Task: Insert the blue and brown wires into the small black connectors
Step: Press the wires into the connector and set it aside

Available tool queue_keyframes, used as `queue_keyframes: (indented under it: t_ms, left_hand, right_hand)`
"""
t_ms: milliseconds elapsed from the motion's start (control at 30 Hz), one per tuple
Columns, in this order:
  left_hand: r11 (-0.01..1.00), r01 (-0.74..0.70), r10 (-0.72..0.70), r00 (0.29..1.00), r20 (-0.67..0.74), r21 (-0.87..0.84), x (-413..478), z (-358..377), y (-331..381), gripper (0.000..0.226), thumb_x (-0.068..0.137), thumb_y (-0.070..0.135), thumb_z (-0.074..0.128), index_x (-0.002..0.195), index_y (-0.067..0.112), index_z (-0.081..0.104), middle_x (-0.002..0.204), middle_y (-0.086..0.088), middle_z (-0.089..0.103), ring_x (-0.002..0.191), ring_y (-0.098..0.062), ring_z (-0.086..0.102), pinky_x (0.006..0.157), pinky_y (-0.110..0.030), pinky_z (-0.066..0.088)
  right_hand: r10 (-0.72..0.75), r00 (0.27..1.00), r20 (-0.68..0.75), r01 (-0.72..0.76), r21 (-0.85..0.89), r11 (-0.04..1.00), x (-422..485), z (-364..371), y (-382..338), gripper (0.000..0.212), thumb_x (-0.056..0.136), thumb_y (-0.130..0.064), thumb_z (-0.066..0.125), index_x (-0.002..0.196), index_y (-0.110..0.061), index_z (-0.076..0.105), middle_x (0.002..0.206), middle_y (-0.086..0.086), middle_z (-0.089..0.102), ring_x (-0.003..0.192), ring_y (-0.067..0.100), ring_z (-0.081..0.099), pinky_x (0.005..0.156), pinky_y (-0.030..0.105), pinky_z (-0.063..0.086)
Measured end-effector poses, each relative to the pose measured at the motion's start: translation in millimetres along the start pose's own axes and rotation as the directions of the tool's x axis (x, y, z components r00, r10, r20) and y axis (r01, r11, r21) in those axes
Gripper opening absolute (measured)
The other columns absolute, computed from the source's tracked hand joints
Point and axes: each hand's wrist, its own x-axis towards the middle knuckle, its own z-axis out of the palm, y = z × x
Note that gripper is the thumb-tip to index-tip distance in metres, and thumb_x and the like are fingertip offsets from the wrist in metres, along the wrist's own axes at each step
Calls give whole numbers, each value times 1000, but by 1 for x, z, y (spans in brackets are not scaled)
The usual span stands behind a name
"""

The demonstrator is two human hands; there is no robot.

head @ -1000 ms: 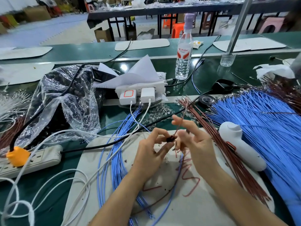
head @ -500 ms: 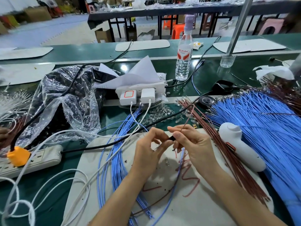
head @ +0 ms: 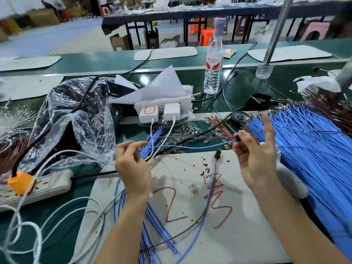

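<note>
1. Big change from a second ago: both hands were bunched together over the middle of the pale grey work mat (head: 247, 235), fiddling at one spot. Now they're pulled well apart and raised above the mat's far edge.
2. The right hand (head: 255, 161) pinches the small black plastic connector (head: 237, 139) between thumb and a curled finger, with the index finger sticking up free.
3. The thin blue wire (head: 190, 147) and thin brown wire (head: 190, 137) both run out of that connector and stretch leftwards, almost side by side in the air, over to the left hand (head: 131, 168).
4. The left hand's fingers are loosely curled with the wire ends right at the index fingertip. Honestly I can't tell if it's really pinching them or they're just brushing past.
5. My read: both wires are now seated and this looks like a tug check or a straighten-out, so this piece seems done.
6. Another black connector with its wire pair (head: 217, 155) already lies on the mat just below the right hand's fingers.
7. Plenty of stock is left: the big fan of loose blue wires (head: 314, 153) on the right and the loose brown wires (head: 219, 123) behind, so it's probably just one of many.
</note>
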Motion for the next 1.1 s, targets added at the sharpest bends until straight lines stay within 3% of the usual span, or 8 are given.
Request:
queue_keyframes:
  t_ms: [100,167,267,367,433,667,967,1100]
  left_hand:
    - [983,108,-92,990,-111,148,2,-3,1,30,73,-16,52,82,7,69,105,-16,60,103,-38,50,90,-40,40]
    - [984,-48,76,984,-161,173,-1,-4,10,24,73,-8,53,83,8,67,112,-15,59,108,-30,46,96,-34,33]
    - [886,-404,427,902,62,-228,-25,3,33,19,85,-1,52,100,3,64,105,-6,60,97,-16,57,93,-17,38]
    - [829,-240,476,776,413,-505,-49,11,54,36,85,-1,62,118,12,56,103,1,65,86,0,63,82,-12,46]
    - [826,-15,361,782,508,-564,-54,14,56,35,85,0,64,115,16,55,102,-3,69,88,-7,69,80,-21,53]
    - [733,310,157,789,594,-606,-50,15,50,16,86,7,64,93,22,64,89,-5,74,82,-20,72,74,-30,57]
    - [852,3,306,809,502,-524,-46,19,37,5,89,9,61,90,10,66,92,2,65,81,-13,65,71,-25,53]
    - [839,-19,328,815,477,-543,-48,18,39,15,89,16,62,102,23,62,90,0,67,77,-11,67,69,-27,55]
  right_hand:
    - [-93,994,-58,86,-118,989,5,-3,0,33,87,4,61,107,-23,58,63,-7,61,48,6,57,53,18,51]
    - [-250,968,-9,236,-295,926,3,-3,-1,31,85,2,65,99,-23,55,67,-8,64,51,8,59,55,20,52]
    - [-427,860,279,510,-485,710,-12,-1,9,35,81,-8,72,95,-33,53,78,-7,65,64,12,63,66,24,53]
    - [-437,715,546,699,-555,450,-30,4,26,33,80,-15,72,105,-29,56,83,-15,62,73,2,62,72,18,51]
    - [-415,669,617,743,-558,368,-34,5,32,40,79,-15,72,114,-25,55,88,-14,62,77,-1,60,75,16,50]
    - [-394,669,630,740,-517,431,-38,3,35,58,78,-15,72,129,-21,46,89,-10,64,75,2,61,76,15,49]
    - [-438,632,639,775,-503,383,-39,3,36,49,79,-17,73,121,-17,48,87,0,66,72,15,65,68,35,56]
    - [-431,620,656,785,-530,321,-38,3,35,38,77,-14,75,107,-13,52,85,-3,64,73,9,60,71,21,53]
